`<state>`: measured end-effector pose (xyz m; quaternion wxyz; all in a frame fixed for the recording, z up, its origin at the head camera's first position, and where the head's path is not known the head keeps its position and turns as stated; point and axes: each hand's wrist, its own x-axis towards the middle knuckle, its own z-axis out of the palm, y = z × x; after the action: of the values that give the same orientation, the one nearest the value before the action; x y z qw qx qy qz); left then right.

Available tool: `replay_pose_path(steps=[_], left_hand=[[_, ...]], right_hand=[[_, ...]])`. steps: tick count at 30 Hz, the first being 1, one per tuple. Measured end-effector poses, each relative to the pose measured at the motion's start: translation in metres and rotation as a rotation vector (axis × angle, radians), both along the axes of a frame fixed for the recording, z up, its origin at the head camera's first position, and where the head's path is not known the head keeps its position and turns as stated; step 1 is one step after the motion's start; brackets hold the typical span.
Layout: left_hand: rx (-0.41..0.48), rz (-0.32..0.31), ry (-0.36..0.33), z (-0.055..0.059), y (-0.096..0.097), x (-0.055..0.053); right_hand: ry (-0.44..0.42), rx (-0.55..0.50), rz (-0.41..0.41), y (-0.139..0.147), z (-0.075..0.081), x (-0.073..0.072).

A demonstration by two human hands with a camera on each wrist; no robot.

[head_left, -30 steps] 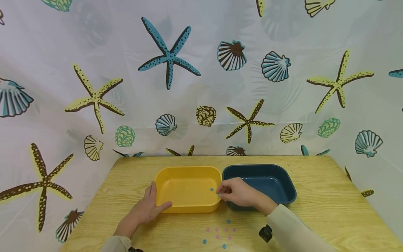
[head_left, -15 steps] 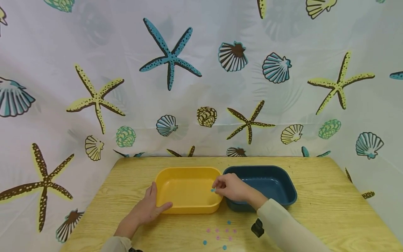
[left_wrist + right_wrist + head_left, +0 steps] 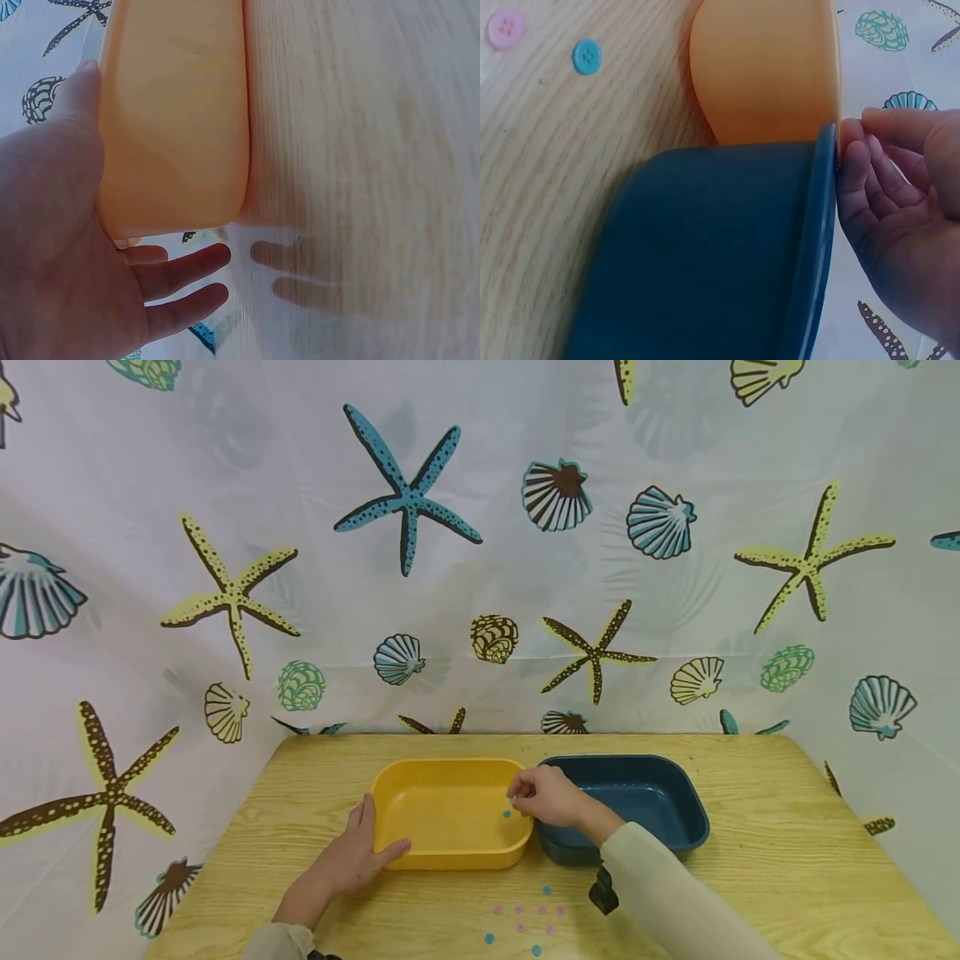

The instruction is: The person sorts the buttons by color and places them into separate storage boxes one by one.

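My left hand [image 3: 348, 860] rests on the near left corner of a yellow plastic tub [image 3: 450, 861], thumb along the near wall and fingers at the left end. In the left wrist view the other fingers [image 3: 184, 274] stretch out straight beside the tub. Over the tub's right end, my right hand [image 3: 555, 797] pinches a small blue button [image 3: 512, 802] between thumb and fingertips. Another blue button [image 3: 506, 814] lies inside the tub just below. The right wrist view shows the fingertips [image 3: 853, 154] at the rims, with the pinched button hidden.
A dark blue tub [image 3: 697, 835] stands against the yellow one on the right, under my right forearm. On the wooden table in front lie several pink buttons [image 3: 521, 927] and blue buttons [image 3: 490, 938]. A shell-patterned curtain [image 3: 450, 568] surrounds the table.
My right hand has moved slightly left and up over the yellow tub's right end, keeping the blue button in its fingertips. The left hand stays in place on the tub.
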<state>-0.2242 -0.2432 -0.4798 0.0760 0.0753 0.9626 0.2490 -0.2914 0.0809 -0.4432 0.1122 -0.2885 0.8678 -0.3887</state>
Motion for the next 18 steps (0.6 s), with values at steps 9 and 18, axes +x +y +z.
replay_pose_path(steps=[9, 18], left_hand=[[-0.009, -0.002, -0.002, -0.001, 0.0, 0.0], [-0.018, -0.007, 0.025, -0.002, 0.0, 0.0]], right_hand=[[-0.022, 0.02, -0.047, -0.002, -0.001, -0.008], [-0.046, 0.024, -0.107, -0.006, -0.004, -0.017]])
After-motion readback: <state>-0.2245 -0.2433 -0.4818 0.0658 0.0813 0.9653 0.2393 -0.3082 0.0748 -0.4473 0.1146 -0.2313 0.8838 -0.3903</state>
